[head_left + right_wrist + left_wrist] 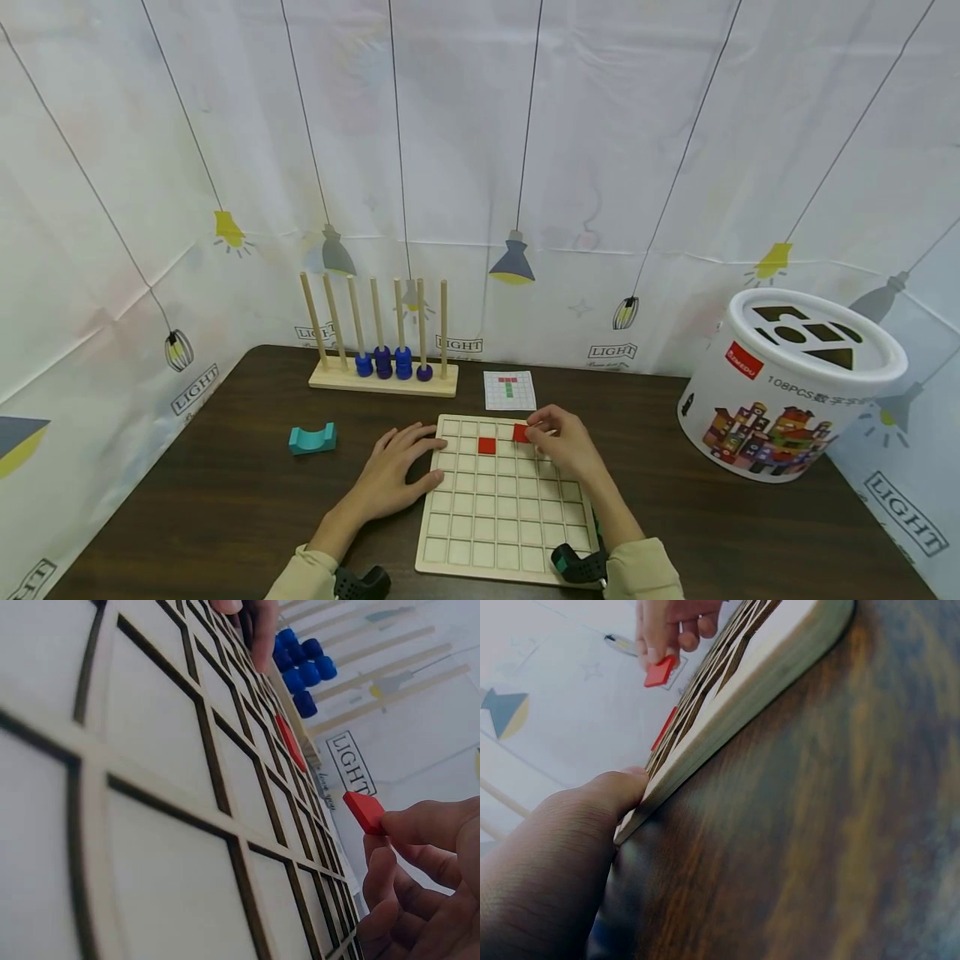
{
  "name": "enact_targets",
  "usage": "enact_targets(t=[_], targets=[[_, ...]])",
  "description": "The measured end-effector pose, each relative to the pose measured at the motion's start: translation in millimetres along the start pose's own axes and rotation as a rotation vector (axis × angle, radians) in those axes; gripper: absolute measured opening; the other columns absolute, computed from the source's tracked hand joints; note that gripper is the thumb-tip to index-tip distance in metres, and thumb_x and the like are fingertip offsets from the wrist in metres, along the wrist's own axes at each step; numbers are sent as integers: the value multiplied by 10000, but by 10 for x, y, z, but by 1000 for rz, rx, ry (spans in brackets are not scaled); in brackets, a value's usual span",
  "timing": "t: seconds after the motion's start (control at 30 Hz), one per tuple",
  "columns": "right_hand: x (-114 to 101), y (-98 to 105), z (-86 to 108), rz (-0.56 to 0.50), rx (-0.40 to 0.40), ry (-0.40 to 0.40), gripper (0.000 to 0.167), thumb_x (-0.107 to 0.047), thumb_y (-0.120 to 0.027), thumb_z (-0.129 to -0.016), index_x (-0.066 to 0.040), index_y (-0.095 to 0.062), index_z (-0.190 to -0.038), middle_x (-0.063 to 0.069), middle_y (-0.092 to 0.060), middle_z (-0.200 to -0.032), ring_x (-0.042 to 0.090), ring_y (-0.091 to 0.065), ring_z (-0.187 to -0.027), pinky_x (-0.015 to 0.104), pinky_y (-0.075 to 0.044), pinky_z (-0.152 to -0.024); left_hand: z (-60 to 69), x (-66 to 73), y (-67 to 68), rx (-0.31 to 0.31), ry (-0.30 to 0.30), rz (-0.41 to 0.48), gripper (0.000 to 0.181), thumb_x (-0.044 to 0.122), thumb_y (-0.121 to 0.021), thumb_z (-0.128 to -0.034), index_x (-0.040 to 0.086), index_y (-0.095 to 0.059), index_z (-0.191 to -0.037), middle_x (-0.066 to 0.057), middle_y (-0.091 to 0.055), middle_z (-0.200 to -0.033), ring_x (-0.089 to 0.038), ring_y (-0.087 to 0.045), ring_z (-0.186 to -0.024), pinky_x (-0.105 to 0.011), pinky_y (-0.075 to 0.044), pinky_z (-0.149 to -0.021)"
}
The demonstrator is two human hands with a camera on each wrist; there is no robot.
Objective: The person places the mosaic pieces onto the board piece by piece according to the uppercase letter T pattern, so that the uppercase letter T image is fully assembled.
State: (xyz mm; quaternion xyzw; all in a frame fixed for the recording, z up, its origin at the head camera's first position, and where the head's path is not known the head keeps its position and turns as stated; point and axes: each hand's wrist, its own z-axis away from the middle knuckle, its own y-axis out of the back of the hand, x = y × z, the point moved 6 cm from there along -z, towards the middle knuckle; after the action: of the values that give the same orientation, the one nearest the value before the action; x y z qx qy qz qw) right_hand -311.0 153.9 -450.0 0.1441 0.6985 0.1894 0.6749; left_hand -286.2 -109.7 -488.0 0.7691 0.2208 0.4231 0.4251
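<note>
A pale wooden grid board (484,530) lies on the dark table, one red square tile (487,446) set in a cell near its far edge. My right hand (564,442) pinches a second red square tile (365,811) between thumb and fingers. In the right wrist view this tile is held above the board, apart from it. Along the board's left edge rests my left hand (396,468), fingers spread and touching the rim. The left wrist view shows its thumb (604,795) against the board's side. Behind the board lies a small pattern card (510,403) with red and green squares.
A wooden peg rack (384,383) with blue and purple beads stands at the back left. Left of the board sits a teal arch-shaped block (312,439). A large white bucket (757,400) with shape holes in its lid stands at the right. A printed curtain hangs behind.
</note>
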Motion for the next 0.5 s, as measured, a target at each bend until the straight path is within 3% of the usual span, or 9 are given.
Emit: enact_targets(t=[0.5], targets=[[-50, -132, 24, 109, 2, 51, 82, -71, -675, -850, -76, -649, -927, 68, -678, -830, 156, -612, -691, 236, -490, -577, -2, -10, -9, 6, -14, -3, 480, 518, -529, -920, 295, -528, -1345, -19, -425, -1473, -306, -312, -1410, -624, -164, -1123]])
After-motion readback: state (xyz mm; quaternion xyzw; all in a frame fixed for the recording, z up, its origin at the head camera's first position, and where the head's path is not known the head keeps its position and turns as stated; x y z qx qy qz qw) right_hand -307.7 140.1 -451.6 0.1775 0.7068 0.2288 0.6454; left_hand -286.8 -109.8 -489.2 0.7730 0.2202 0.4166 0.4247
